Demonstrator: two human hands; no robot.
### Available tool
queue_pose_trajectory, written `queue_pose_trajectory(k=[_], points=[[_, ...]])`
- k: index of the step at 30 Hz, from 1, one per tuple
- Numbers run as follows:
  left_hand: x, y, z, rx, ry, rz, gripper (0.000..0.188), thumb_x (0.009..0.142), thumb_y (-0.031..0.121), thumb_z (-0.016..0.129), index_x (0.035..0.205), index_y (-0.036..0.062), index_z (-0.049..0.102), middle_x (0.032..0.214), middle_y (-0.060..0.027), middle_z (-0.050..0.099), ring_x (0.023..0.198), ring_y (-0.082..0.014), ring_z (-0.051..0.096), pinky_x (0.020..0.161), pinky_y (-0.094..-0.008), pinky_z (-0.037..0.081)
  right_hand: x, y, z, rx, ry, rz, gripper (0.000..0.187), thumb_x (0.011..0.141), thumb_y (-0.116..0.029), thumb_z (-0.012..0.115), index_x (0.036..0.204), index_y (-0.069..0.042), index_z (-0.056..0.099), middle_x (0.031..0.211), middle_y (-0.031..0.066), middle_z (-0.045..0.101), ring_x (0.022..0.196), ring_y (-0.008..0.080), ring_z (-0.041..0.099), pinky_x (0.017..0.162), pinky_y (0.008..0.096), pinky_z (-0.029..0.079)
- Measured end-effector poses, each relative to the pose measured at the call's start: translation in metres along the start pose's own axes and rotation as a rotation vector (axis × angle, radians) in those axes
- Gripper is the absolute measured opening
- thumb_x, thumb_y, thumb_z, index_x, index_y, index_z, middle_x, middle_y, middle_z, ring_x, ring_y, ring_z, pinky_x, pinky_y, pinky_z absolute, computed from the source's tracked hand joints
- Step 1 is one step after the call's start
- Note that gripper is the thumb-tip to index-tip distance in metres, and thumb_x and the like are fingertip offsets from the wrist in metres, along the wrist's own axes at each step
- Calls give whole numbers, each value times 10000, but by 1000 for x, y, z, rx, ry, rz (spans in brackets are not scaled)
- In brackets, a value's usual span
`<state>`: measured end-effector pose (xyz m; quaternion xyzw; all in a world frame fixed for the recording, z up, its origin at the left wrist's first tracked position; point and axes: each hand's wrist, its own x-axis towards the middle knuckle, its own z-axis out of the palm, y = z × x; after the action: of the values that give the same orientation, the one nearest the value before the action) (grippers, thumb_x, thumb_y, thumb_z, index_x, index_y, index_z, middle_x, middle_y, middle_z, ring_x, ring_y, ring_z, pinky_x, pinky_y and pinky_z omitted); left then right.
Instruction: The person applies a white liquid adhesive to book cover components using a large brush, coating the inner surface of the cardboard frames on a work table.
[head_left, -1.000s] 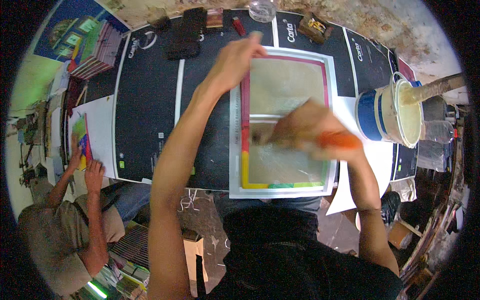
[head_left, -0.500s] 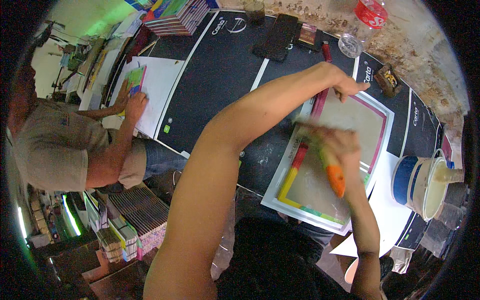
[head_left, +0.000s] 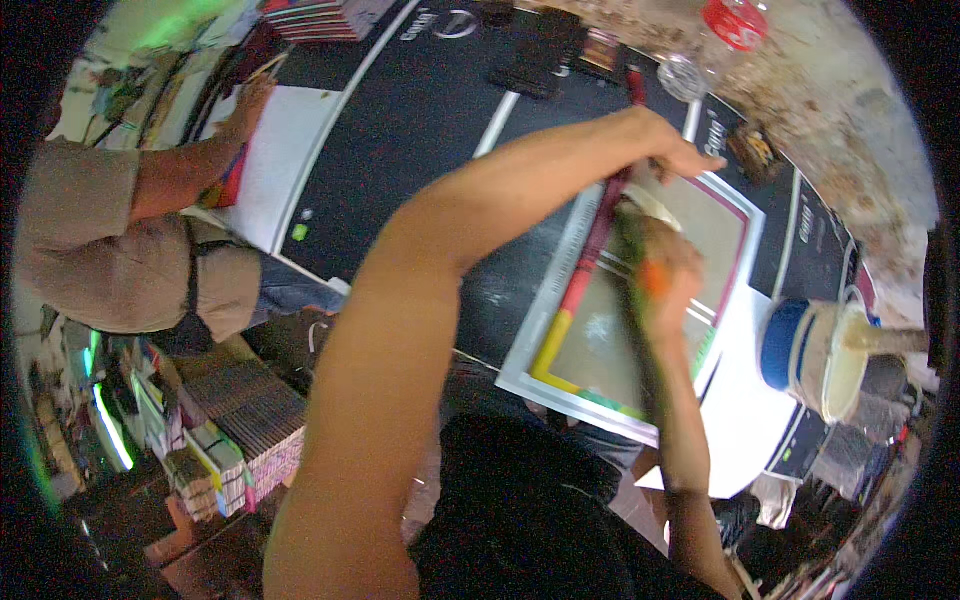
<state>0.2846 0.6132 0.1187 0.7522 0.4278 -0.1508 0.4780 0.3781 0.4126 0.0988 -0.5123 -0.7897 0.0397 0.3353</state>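
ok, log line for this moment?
left hand: at far edge of sheet; right hand: holding blurred part-orange tool; bucket: right of sheet

Right fingers (head_left: 682, 258) grip orange-handled brush (head_left: 654, 278) over bordered sheet (head_left: 598, 345); left fingers (head_left: 700, 161) near sheet's far edge.

On the black table (head_left: 400, 130) with white stripes, near the front edge: a sheet (head_left: 580, 370) with coloured border; to its right, white paper (head_left: 750, 400) and a pail (head_left: 800, 345). Toward the wall: a black object (head_left: 536, 55), a clear bottle (head_left: 735, 24). At far left, stacked books (head_left: 325, 18).
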Motion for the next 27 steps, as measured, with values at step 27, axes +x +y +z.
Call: queue_pose_trajectory(k=[27], points=[[-31,20,14,317,205,-91,848,884,716,90,1178,157,656,1418,-150,438,1381,-294,309,1110,-614,51,-74,-47,-20,-115,-294,97,473,662,-130,663,1124,-60,591,1083,129,602,1002,290,554,901,430,384]])
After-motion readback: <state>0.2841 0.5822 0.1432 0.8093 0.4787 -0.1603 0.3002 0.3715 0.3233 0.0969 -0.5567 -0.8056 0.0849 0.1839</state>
